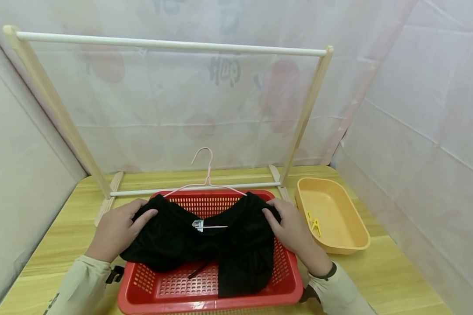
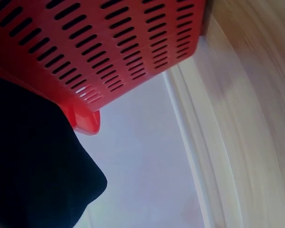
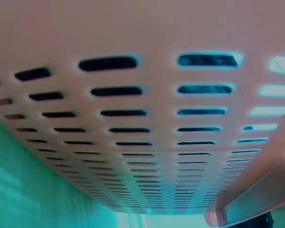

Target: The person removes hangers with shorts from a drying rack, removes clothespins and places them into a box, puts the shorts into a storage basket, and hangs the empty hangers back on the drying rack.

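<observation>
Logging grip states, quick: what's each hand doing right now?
Left hand: pinching the black fabric garment at its left side.
Right hand: pinching the same garment at its right side.

Garment (image 1: pixel 244 247) over basket (image 1: pixel 209 303), rack (image 1: pixel 171 43) behind

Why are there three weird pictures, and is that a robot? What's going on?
No robot, just a person! The big picture comes from a camera worn on the head, looking down. There, the left hand and right hand each hold one side of a black garment, with a pink hanger partly inside it. Under it is a red basket on a table. Behind stands a rack, and toward the person's right is a yellow tray with yellow clips in it. The other two pictures come from wrist cameras, so they show the basket's slotted side up close. The right one's colours look strange.
</observation>
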Tool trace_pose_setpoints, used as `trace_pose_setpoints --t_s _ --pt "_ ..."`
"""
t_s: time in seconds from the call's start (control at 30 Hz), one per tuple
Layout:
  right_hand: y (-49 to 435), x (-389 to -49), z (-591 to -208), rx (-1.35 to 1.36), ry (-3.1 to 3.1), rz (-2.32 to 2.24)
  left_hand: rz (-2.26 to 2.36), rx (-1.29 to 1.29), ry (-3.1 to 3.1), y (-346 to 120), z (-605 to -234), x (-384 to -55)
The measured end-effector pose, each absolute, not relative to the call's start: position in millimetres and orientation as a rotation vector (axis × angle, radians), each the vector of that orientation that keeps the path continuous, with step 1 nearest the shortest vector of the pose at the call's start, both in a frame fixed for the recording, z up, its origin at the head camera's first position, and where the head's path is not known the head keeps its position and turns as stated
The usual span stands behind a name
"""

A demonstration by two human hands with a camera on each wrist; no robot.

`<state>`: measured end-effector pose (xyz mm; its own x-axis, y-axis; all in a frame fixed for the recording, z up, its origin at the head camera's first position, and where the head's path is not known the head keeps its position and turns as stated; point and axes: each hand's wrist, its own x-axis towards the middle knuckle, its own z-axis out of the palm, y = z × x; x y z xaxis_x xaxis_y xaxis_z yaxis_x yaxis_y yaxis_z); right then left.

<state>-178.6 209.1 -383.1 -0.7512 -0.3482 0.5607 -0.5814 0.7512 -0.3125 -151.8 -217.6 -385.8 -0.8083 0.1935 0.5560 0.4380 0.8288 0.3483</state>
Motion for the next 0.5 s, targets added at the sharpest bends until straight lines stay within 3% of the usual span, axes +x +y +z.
trace_pose_setpoints --t_s 0.5 --pt "218.7 -184.3 -372.7 0.853 -2.017 0.482 -0.667 -0.533 -2.186 -221.0 -387.3 -158.2"
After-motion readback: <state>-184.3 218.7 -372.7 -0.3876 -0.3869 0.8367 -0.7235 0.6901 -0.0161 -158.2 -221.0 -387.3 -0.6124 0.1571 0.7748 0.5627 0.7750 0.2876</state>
